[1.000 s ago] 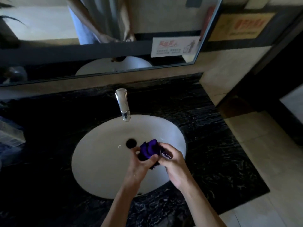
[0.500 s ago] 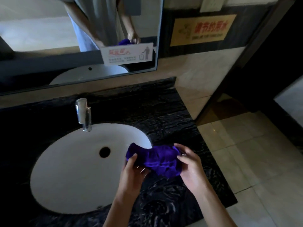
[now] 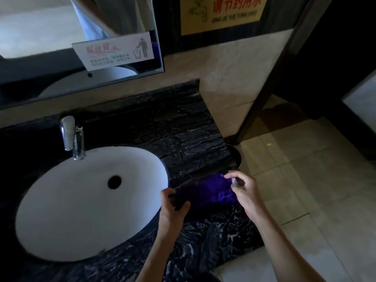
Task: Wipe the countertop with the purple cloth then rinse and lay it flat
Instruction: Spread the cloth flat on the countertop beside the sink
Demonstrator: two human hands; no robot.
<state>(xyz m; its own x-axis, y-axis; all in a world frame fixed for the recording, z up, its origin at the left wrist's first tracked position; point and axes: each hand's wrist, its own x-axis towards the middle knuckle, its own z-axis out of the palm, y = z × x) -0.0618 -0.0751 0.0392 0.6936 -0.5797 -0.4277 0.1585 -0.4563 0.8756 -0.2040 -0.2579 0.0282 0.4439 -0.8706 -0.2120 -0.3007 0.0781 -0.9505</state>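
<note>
Purple cloth (image 3: 205,193), soft, limp and probably damp, hangs stretched between two hands just above the black marble countertop (image 3: 183,135), right of the white sink (image 3: 61,210). Left hand (image 3: 173,208) pinches its near edge; right hand (image 3: 243,192) pinches the far corner. Corners look the best holds for spreading it. A chrome faucet (image 3: 72,137) stands behind the basin, well apart; nothing blocks the counter.

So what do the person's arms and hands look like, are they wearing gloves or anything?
No gloves. Both hands, the left hand and the right hand, are bare, with no rings or watch that I can see. The forearms are bare too, with no sleeves reaching into view. The picture is dim and a bit blurry, so tiny details cannot be told.
</note>
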